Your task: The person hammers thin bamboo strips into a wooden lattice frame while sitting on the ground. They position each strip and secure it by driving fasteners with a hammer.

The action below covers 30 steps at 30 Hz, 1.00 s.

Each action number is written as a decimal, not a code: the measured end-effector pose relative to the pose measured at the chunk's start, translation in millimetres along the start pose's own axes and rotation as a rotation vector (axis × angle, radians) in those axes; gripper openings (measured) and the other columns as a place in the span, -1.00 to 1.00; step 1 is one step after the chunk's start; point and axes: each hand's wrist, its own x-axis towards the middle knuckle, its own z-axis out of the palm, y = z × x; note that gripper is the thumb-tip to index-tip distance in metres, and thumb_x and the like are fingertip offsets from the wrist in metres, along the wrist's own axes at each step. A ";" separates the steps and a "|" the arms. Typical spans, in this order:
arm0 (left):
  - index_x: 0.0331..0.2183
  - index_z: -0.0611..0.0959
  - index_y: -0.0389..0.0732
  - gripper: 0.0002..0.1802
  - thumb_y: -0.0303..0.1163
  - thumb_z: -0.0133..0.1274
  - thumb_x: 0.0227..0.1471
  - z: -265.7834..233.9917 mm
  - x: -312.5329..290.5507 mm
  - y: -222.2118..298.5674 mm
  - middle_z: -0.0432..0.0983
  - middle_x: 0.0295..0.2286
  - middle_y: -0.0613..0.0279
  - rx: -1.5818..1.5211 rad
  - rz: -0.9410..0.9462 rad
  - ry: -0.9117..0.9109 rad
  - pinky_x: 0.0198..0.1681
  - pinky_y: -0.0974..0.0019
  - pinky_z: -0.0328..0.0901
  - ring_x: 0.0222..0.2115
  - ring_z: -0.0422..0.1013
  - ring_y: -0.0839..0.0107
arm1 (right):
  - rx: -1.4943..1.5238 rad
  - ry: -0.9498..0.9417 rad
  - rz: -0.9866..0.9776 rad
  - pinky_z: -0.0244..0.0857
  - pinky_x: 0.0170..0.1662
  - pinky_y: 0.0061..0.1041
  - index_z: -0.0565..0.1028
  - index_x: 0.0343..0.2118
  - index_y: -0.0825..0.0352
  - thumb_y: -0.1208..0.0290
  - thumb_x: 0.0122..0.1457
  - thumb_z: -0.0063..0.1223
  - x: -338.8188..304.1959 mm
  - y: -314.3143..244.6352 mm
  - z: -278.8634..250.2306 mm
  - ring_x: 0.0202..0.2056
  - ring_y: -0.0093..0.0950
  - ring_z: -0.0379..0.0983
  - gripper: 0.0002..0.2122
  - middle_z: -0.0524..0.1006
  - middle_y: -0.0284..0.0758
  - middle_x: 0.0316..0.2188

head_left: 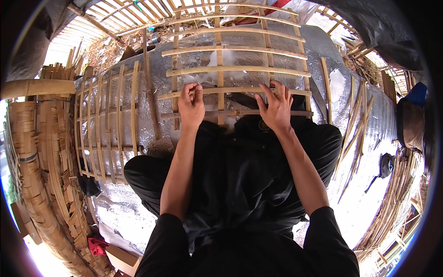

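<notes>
Head view shows the bamboo lattice (240, 69) lying just beyond the lap, slats across its whole length, so I'd call it mostly together. Can't make out whether every crossing is fastened, so that might be what's left. Left hand (192, 107): fingers curled, thumb and index close, can't tell if they're pinching the second-nearest slat (233, 90). Right hand (277, 110): fingers loosely spread, no grip visible.
</notes>
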 end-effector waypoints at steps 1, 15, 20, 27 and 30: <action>-0.15 0.60 -0.31 -0.79 -0.35 0.14 0.34 -0.8 1.1 -0.3 0.59 -0.35 0.22 0.027 0.018 -0.009 -0.45 0.45 0.28 -0.51 0.36 0.63 | 0.003 0.001 -0.002 0.24 0.09 0.01 0.58 0.08 0.19 0.22 0.24 0.26 0.7 -0.6 0.8 0.11 -0.07 0.31 -0.63 0.38 -0.22 0.09; -0.21 0.62 -0.17 -0.86 -0.47 0.20 0.15 14.8 -16.2 25.3 0.62 -0.33 0.10 0.427 0.401 -0.028 -0.38 0.04 0.41 -0.44 0.57 0.03 | 0.720 -0.152 0.058 0.48 -0.15 -0.33 0.65 -0.07 0.31 0.37 0.22 0.28 42.1 -87.6 22.4 -0.23 -0.20 0.65 -0.75 0.67 -0.09 -0.26; -0.26 0.61 -0.18 -0.87 -0.46 0.21 0.12 15.7 -18.3 30.7 0.61 -0.34 0.08 0.423 0.358 -0.054 -0.35 0.05 0.42 -0.37 0.58 0.01 | 0.749 -0.185 0.189 0.49 -0.16 -0.36 0.66 -0.19 0.33 0.43 0.23 0.25 49.5 -90.5 35.9 -0.26 -0.25 0.65 -0.86 0.68 -0.15 -0.28; -0.35 0.69 -0.17 -0.85 -0.33 0.30 0.04 -5.7 19.9 37.7 0.66 -0.35 0.11 0.559 0.547 0.095 -0.25 0.06 0.42 -0.32 0.59 0.07 | 0.651 0.096 0.186 0.47 -0.17 -0.31 0.64 -0.23 0.33 0.47 0.25 0.23 53.1 -62.4 48.7 -0.29 -0.21 0.63 -0.91 0.68 -0.17 -0.32; -0.47 0.71 -0.18 -0.71 -0.15 0.30 0.08 1.2 50.0 29.5 0.69 -0.43 0.08 0.698 0.383 -0.125 -0.26 0.01 0.45 -0.36 0.61 0.00 | 0.680 0.052 0.095 0.46 -0.15 -0.31 0.65 -0.23 0.32 0.47 0.25 0.25 51.8 -66.9 46.8 -0.27 -0.22 0.63 -0.91 0.69 -0.19 -0.31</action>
